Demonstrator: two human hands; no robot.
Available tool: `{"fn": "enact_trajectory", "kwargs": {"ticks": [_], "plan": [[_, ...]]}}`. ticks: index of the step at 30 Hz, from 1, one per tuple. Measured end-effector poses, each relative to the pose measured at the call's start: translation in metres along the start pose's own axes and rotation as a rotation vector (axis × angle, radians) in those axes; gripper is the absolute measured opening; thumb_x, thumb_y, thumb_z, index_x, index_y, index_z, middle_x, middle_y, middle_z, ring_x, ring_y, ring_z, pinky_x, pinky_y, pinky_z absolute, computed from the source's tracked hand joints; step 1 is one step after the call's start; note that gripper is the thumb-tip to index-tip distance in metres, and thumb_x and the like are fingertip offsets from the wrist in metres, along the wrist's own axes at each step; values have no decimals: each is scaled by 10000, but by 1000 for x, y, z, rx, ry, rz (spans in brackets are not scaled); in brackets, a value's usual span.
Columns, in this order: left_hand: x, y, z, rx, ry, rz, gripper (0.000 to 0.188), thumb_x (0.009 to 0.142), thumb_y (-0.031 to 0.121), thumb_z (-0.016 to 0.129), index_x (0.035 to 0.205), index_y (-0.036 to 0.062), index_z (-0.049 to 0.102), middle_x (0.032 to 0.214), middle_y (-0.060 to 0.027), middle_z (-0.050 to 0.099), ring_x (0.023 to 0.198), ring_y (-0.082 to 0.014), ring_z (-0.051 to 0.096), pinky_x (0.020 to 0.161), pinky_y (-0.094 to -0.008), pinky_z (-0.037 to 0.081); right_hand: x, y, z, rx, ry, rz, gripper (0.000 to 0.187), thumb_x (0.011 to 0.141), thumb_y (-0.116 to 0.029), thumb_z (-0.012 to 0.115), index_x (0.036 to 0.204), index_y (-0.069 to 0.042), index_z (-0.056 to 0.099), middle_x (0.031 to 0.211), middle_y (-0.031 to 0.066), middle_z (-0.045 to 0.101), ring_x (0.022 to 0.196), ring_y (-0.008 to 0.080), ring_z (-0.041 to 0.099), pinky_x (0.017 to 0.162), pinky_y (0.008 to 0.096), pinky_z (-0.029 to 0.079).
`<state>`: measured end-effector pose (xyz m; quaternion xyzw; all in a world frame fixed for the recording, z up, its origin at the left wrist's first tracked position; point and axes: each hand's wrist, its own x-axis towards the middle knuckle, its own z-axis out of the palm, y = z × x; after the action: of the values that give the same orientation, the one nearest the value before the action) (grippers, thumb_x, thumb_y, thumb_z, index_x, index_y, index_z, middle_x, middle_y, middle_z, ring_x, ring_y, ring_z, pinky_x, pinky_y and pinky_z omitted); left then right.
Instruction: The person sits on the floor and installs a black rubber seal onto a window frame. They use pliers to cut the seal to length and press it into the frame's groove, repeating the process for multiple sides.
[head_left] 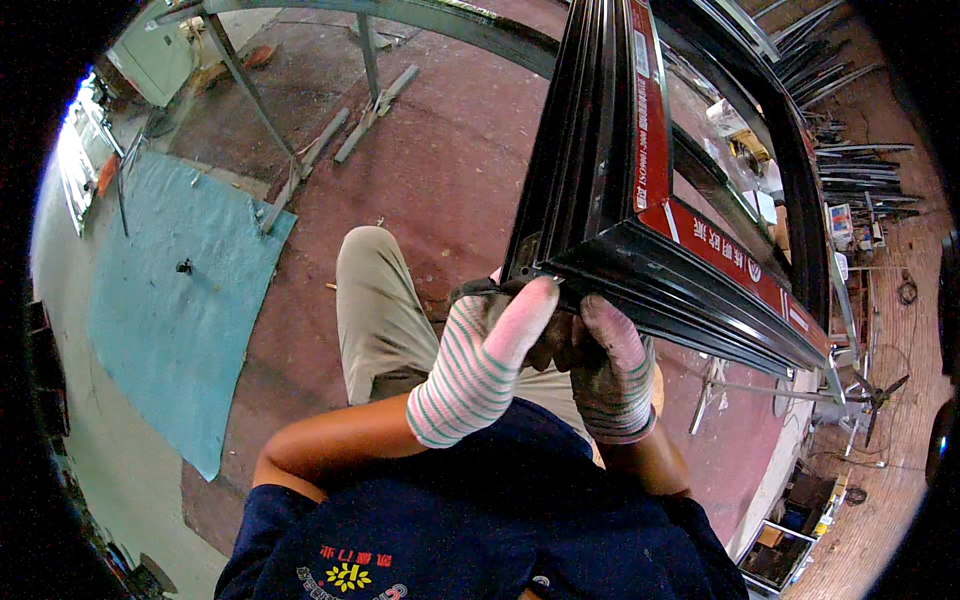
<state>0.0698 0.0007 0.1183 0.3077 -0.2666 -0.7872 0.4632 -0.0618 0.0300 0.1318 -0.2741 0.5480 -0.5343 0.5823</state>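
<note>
- Black frame [590, 150]: I see it before the person, spanning 12 to 3 o'clock, red strip on its face.
- Left hand [480, 350], striped glove: thumb at the near corner; grip narrow, I cannot tell on what.
- Right hand [618, 370], gloved: 3 o'clock of the left, below the frame; grip bent, contents hidden.
- Blue sheet [190, 310]: floor, 9 o'clock.
</note>
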Motion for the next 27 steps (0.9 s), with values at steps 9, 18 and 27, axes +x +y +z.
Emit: {"fn": "enact_trajectory", "kwargs": {"ticks": [9,18,27], "plan": [[-1,0,-59,-178,152,73,452,945,415,524,1177,28,552,922,-78,646,730,-142,595,660,-265,492,9,0,4,-50,-112,-83,452,817,-411,595,544,-63,503,536,59,459,553,199,462,754,368,421],[16,82,-40,454,33,93,305,860,307,681,1012,43,660,848,-10,650,776,-116,608,705,-270,497,14,2,-3,-96,-208,-198,407,876,-383,558,636,-54,549,531,58,454,532,180,470,754,376,432],[30,93,-35,796,-130,137,395,835,263,699,1153,38,635,942,-3,660,869,-87,581,796,-246,458,16,12,-8,-67,-166,-216,390,905,-367,532,689,-44,573,554,56,478,540,177,473,761,378,444]]}}
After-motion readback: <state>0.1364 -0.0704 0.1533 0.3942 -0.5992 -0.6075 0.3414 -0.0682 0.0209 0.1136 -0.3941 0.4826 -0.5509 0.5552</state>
